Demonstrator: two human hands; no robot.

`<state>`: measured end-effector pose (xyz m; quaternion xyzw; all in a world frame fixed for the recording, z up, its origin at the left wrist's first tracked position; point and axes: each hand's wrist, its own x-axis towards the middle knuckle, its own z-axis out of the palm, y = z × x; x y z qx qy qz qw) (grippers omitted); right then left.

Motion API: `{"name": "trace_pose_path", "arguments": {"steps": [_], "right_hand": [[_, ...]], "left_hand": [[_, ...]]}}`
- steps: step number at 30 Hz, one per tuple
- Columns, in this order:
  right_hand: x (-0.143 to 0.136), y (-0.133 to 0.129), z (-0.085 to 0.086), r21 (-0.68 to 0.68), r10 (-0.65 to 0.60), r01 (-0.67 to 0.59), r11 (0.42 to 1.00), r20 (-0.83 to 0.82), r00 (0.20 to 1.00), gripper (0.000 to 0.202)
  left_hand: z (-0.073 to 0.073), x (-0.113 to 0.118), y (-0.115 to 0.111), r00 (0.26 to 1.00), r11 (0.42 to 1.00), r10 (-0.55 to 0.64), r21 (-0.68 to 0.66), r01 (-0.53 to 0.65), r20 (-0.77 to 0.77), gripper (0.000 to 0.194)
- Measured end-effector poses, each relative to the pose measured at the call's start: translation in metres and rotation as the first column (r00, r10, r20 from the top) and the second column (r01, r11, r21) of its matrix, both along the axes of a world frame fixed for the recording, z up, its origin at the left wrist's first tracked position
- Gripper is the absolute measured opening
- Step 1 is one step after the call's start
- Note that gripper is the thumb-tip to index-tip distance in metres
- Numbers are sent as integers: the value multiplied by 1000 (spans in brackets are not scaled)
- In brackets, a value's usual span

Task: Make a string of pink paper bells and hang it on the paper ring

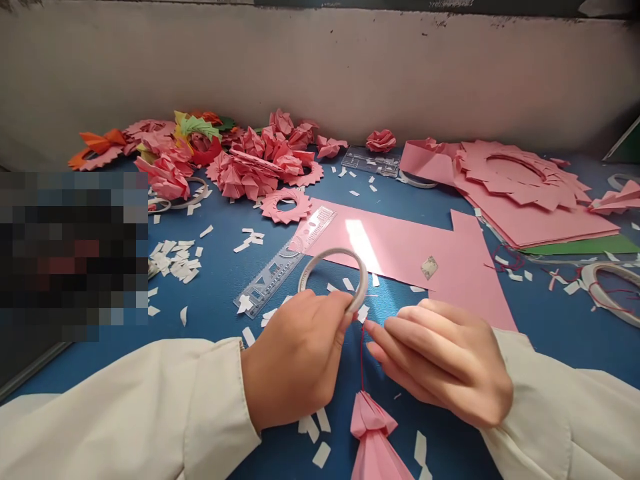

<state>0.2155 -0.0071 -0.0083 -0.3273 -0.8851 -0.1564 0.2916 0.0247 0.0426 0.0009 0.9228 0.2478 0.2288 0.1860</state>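
My left hand is closed around the lower edge of a roll of white double-sided tape, held upright above the table. My right hand sits just to its right, with fingers bent together and the index fingertip at the top of a red thread. A small white piece shows beside that fingertip. Down from there the thread runs to a folded pink paper ornament with a flared lower part, cut off by the bottom edge of the view. My right thumb is mostly hidden.
A clear ruler lies partly over pink paper. White scraps litter the blue table. Folded paper flowers pile along the wall. At right are a large pink paper ring and another tape roll with red thread.
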Motion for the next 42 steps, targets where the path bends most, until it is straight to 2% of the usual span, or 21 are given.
{"name": "trace_pose_path", "arguments": {"steps": [2, 4, 6, 8, 11, 13, 17, 19, 22, 25, 27, 33, 37, 42], "right_hand": [[0, 0, -2, 14, 14, -14, 1000, -34, 999, 30], [-1, 3, -4, 1, -49, 50, 999, -101, 994, 41], [-3, 5, -5, -65, -137, 131, 989, -112, 984, 52], [-5, 7, -5, -124, -161, 150, 981, -79, 984, 56], [-6, 6, -4, -148, -83, 74, 986, -52, 995, 56], [-4, 5, -4, -147, -33, 18, 989, -94, 995, 54], [-1, 3, -7, -72, 75, -85, 994, -137, 988, 47], [-2, 2, -7, -72, 45, -57, 996, -157, 987, 49], [-5, 2, -7, -183, -72, 32, 983, -216, 974, 56], [-8, 0, -5, -301, -58, -22, 953, -254, 966, 63], [-9, -2, -4, -327, -36, -56, 943, -270, 962, 66], [-8, -7, -4, -315, -17, -72, 946, -270, 963, 65], [-9, -10, -5, -310, 23, -111, 944, -275, 961, 56], [-13, -13, -5, -277, -73, -46, 960, -405, 912, 52]], "left_hand": [[1, 0, 0, 1000, 1000, 12, -22, -12, 3, 20], [2, -1, 1, 1000, 998, -26, -53, 26, 4, 19], [2, -1, 1, 999, 994, -49, -93, 49, -3, 18], [2, 0, 1, 999, 992, -39, -120, 37, -8, 17], [2, 0, 1, 1000, 992, -12, -123, 11, -8, 18], [1, 0, 0, 1000, 990, -14, -138, 12, -14, 18], [1, -1, 1, 999, 978, 39, -204, -40, -9, 17], [1, -1, 1, 1000, 988, 23, -155, -22, 5, 17], [0, -1, 1, 998, 998, -62, -11, 62, 9, 15], [-1, -1, 0, 997, 996, -75, 49, 75, 10, 17], [-1, -1, -1, 997, 996, -68, 59, 67, 19, 17], [-4, -1, -3, 999, 997, -36, 74, 33, 40, 17], [-4, -3, -2, 998, 998, 48, 40, -50, 51, 15], [-4, -2, 0, 997, 995, 21, 94, -28, 68, 14]]}}
